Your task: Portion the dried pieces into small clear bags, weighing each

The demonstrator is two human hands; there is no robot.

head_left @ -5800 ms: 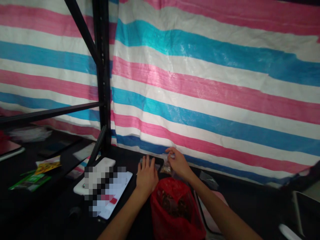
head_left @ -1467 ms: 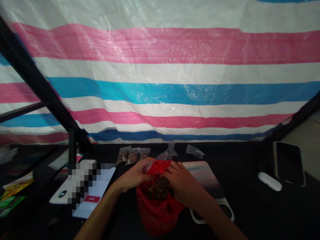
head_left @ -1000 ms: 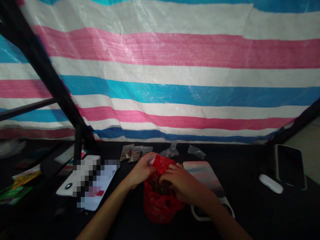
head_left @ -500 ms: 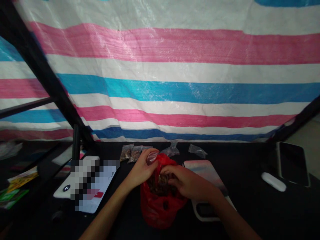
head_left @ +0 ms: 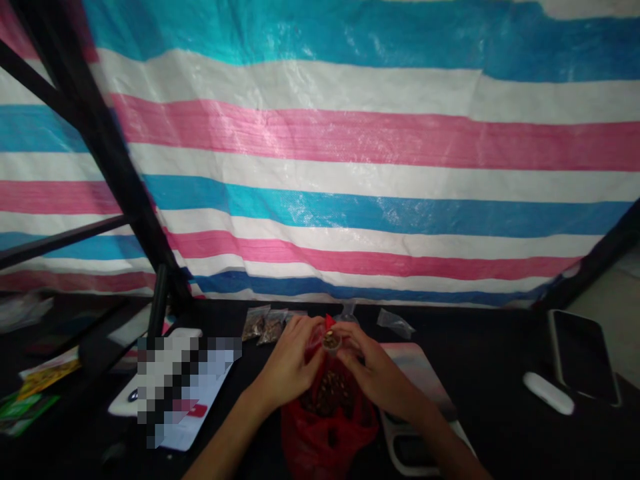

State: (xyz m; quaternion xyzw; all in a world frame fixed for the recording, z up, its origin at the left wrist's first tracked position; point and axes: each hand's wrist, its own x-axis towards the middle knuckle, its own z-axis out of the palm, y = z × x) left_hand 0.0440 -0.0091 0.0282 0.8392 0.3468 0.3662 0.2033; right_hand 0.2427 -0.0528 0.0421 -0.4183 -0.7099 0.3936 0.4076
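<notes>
A red plastic bag (head_left: 320, 443) stands on the black tabletop below my hands, its mouth spread around many small brown seed-like pieces (head_left: 333, 393). Just above that mouth, my right hand (head_left: 373, 363) pinches a small clear cup (head_left: 332, 347) holding some of the same brown pieces. Close against it on the left, my left hand (head_left: 290, 360) is closed on a small clear plastic bag (head_left: 314, 338), mostly covered by the fingers. Whether the cup touches the clear bag I cannot tell.
Filled zip bags (head_left: 256, 325) lie behind my left hand. An unfilled clear bag (head_left: 395, 323) is farther right. A flat scale-like device (head_left: 415, 373) sits under my right forearm. A phone (head_left: 585, 357) and white oval case (head_left: 549, 393) are at right; a white device (head_left: 123, 400) at left.
My right hand has lifted out of the seed-like pieces with the filled clear cup and come up beside my left hand. The whole view has tilted upward.
</notes>
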